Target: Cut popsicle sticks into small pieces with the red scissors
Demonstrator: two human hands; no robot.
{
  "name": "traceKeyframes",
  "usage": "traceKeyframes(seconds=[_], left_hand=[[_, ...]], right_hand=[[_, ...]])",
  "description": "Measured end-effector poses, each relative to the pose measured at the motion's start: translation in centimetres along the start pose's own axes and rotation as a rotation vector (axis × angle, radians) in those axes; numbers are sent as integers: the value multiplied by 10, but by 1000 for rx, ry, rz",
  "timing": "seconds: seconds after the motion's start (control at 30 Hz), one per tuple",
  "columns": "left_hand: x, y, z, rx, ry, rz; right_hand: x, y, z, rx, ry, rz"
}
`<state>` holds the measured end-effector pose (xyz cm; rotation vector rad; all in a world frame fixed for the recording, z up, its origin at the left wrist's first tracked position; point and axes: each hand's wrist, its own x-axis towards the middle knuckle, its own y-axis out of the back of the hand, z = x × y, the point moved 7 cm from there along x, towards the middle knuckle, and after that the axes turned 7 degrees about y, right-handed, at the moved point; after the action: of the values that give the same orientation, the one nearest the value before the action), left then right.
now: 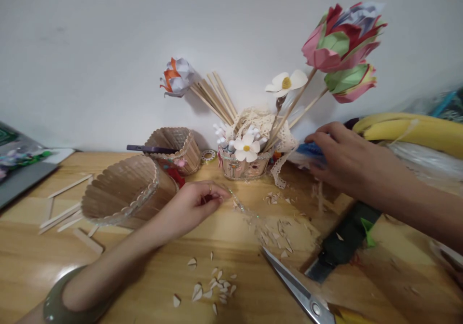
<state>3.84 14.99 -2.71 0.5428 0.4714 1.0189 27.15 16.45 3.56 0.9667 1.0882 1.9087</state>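
My left hand [193, 206] pinches one end of a thin glittery strip [240, 206] just above the wooden table, beside a scalloped basket made of wooden sticks [123, 189]. The strip trails rightward toward small wood chips. My right hand [342, 157] is raised at the right, near a blue item [309, 151] and the bananas. Its fingers are bent and apart, and nothing shows between them. A decorated basket [246, 165] with paper flowers, sticks and lace stands behind and between the hands. Cut wooden petal shapes [213, 285] lie near the front.
Open scissors [300, 290] and a dark-handled tool [343, 237] lie at front right. Wooden sticks [68, 215] lie at left. A second stick basket [191, 155] holds a dark phone-like object. Bananas [415, 128] rest at the right, above clear plastic.
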Motion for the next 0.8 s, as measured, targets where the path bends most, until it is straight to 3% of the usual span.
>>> traceKeyframes(seconds=[0.33,0.47,0.53,0.67,0.8], left_hand=[[-2,1,1,29,-11,-1],[-7,-1,23,240,-129,41],[-5,-13,44,471,-240,42],[15,-54,85,1009,-462,35],[44,-78,105,1217,-482,36]], right_hand=[[2,18,8,74,134,183],[7,28,25,103,106,279],[11,30,31,117,93,293],[19,30,34,122,99,276],[18,22,25,66,159,202]])
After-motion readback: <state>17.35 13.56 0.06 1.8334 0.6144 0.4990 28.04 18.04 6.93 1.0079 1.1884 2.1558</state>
